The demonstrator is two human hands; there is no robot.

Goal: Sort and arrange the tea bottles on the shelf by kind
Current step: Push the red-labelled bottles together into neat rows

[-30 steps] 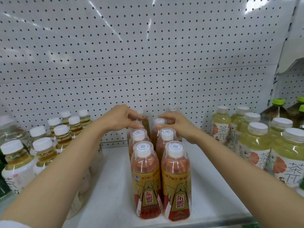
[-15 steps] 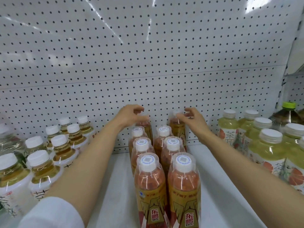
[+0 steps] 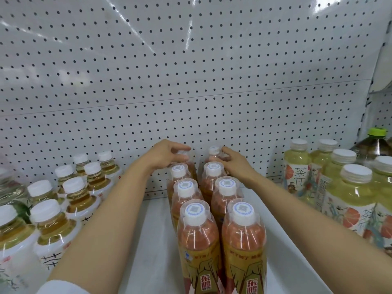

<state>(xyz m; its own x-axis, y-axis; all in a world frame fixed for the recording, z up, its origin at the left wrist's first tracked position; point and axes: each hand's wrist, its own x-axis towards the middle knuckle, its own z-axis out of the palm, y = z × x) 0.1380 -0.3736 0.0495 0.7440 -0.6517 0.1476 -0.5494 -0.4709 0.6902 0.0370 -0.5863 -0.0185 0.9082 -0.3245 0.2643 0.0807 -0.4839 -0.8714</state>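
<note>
Reddish-orange tea bottles (image 3: 218, 225) now two abreast down mid-shelf (image 3: 157, 247), rear pair pushed nearer the pegboard (image 3: 191, 81) than a second ago, left hand (image 3: 163, 155) and right hand (image 3: 233, 164) each curled around a back bottle's neck, suggesting final squaring of this kind.

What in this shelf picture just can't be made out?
- Left hand covers the back-left reddish bottle's cap; grip unclear.
- Front reddish bottles: labels cut off by bottom edge.
- Green-capped bottle: cropped by right edge.
- Amber bottles: print cut off by the left and bottom edges.
</note>
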